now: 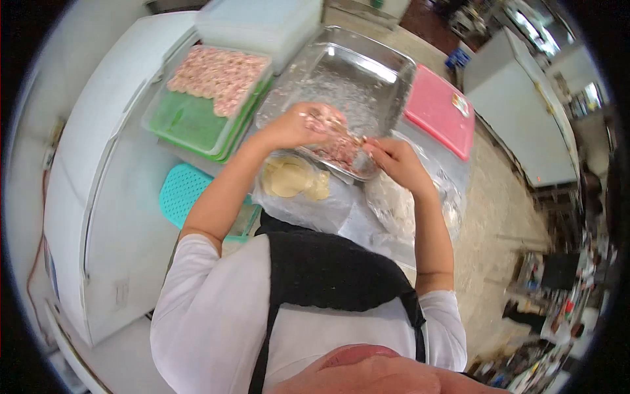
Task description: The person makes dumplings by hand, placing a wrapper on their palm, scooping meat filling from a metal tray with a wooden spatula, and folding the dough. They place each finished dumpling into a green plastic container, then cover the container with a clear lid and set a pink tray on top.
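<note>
"What does the work stand on?"

"A silvery table (359, 222). Its middle carries a steel tray (359, 58), with minced meat (342, 155) at the tray's near end. To the left sits a clear tub (187, 125), green beneath, with rows of pink portions (216, 75) in its far part; a stack of pale tubs (259, 26) stands beyond it."

"And the right side?"

"A pink lid (430, 98), then a clear plastic bag (400, 200) nearer. Pale yellow rounds (289, 177) lie on plastic just near of the tray, and a turquoise basket (187, 194) sits at near left."

"The room?"

"A white cabinet (134, 210) fills the left, another white unit (515, 98) stands at far right, and tan floor (499, 217) lies between that unit and the table. Another person (554, 328) shows small in the cluttered area at right."

"How are the hands?"

"The left hand (305, 125) curls over the tray, its fingers around a pinkish lump (325, 118); blur hides the details. The right hand (390, 157) is just beside it, over the near right of the tray, fingertips drawn together. I can't tell whether they pinch something."

"Any writing?"

"The lid bears a sticker (460, 103), and the left cabinet a faint label (121, 295). Neither is legible."
</note>
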Motion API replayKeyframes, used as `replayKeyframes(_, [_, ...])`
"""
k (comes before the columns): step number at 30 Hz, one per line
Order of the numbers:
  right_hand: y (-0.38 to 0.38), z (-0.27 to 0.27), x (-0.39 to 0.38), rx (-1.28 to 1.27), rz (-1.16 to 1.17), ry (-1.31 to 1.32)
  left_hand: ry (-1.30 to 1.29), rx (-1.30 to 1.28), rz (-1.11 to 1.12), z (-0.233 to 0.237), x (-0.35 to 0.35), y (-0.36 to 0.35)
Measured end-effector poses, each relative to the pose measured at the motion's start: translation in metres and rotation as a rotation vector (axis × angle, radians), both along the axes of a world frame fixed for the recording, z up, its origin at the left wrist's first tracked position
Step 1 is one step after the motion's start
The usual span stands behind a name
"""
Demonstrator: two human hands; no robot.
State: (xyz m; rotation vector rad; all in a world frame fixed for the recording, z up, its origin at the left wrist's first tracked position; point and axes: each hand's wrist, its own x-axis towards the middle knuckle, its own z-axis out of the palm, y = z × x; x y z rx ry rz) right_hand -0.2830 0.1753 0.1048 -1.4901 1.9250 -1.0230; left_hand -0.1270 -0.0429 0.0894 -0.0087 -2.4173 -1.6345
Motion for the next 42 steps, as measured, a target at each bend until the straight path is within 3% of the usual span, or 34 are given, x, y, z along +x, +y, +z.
replayKeyframes(4, [-0.006, -0.01, 0.011, -0.04, 0.051, 0.006, -0.048, -0.087, -0.022, 0.002, 0.004, -0.001])
replayKeyframes(7, [-0.005, -0.028, -0.008, -0.036, 0.066, 0.133, -0.004, -0.279, -0.011, -0.026, 0.0, -0.009])
replayKeyframes(9, [-0.005, -0.03, -0.02, -0.003, 0.003, 0.404, -0.039, -0.178, 0.118, -0.056, -0.009, -0.016])
replayKeyframes(10, [-0.005, -0.021, -0.01, -0.013, 0.025, 0.405, -0.04, -0.183, 0.142, -0.06, -0.009, -0.015])
replayKeyframes(12, [0.0, -0.004, 0.014, 0.008, -0.224, 0.611, -0.321, 0.343, 0.379, -0.063, -0.008, -0.012])
replayKeyframes(14, [-0.004, -0.029, 0.014, 0.027, -0.177, 0.629, -0.251, 0.347, 0.367, -0.06, -0.005, -0.012])
replayKeyframes(16, [0.003, -0.055, 0.007, 0.051, -0.144, 0.64, -0.411, 0.062, 0.281, -0.049, -0.002, -0.007])
replayKeyframes(17, [0.009, -0.062, -0.01, 0.245, -0.135, 0.718, -0.411, 0.06, 0.298, -0.058, -0.003, -0.004])
replayKeyframes(18, [0.01, -0.066, -0.024, 0.43, -0.124, 0.794, -0.271, 0.226, 0.273, -0.072, -0.002, -0.003])
replayKeyframes(19, [0.016, -0.064, -0.032, 0.377, -0.15, 0.755, -0.119, 0.381, 0.253, -0.077, 0.0, -0.004])
replayKeyframes(20, [0.027, -0.06, -0.033, 0.328, -0.168, 0.708, -0.116, 0.361, 0.198, -0.068, 0.003, -0.005])
replayKeyframes(22, [0.038, -0.041, -0.029, -0.01, -0.199, 0.49, -0.119, 0.333, 0.167, -0.052, 0.006, 0.0])
replayKeyframes(23, [0.037, -0.03, -0.021, -0.026, -0.182, 0.483, -0.008, 0.138, 0.123, -0.046, 0.005, 0.003])
replayKeyframes(24, [0.039, -0.019, -0.009, -0.03, -0.186, 0.287, 0.096, -0.053, 0.067, -0.041, 0.002, 0.005])
replayKeyframes(25, [0.039, -0.014, 0.0, -0.029, -0.194, 0.091, 0.09, -0.058, 0.071, -0.033, 0.0, 0.008])
replayKeyframes(26, [0.037, -0.018, 0.004, -0.03, -0.195, 0.084, 0.018, -0.116, 0.035, -0.025, -0.003, 0.011])
replayKeyframes(28, [0.03, -0.033, 0.009, 0.237, -0.11, -0.086, -0.058, -0.169, -0.002, -0.025, -0.009, 0.017])
replayKeyframes(29, [0.033, -0.05, -0.003, 0.004, -0.056, 0.147, -0.053, -0.233, -0.006, -0.027, -0.012, 0.017])
replayKeyframes(30, [0.035, -0.039, 0.003, 0.002, -0.043, 0.149, -0.046, -0.298, -0.007, -0.029, -0.013, 0.016])
replayKeyframes(31, [0.036, -0.018, 0.014, -0.037, -0.127, 0.378, -0.046, -0.302, 0.008, -0.032, -0.014, 0.014])
replayKeyframes(32, [0.037, -0.007, 0.02, -0.079, -0.215, 0.603, -0.095, -0.117, 0.021, -0.035, -0.014, 0.014])
replayKeyframes(33, [0.037, -0.015, 0.022, -0.13, -0.218, 0.549, -0.143, 0.07, 0.032, -0.036, -0.015, 0.014])
replayKeyframes(34, [0.033, -0.029, 0.02, -0.137, -0.209, 0.549, -0.141, 0.067, 0.043, -0.036, -0.018, 0.014])
replayKeyframes(36, [0.024, -0.055, 0.006, -0.154, -0.178, 0.598, -0.227, -0.199, 0.11, -0.034, -0.023, 0.014])
replayKeyframes(37, [0.025, -0.047, 0.0, -0.047, -0.217, 0.548, -0.226, -0.202, 0.122, -0.043, -0.024, 0.013])
replayKeyframes(39, [0.032, -0.036, -0.015, -0.056, -0.235, 0.519, -0.004, -0.264, 0.201, -0.067, -0.026, 0.011])
replayKeyframes(42, [0.043, -0.032, -0.023, -0.099, -0.278, 0.361, 0.045, -0.121, 0.09, -0.051, -0.02, 0.012])
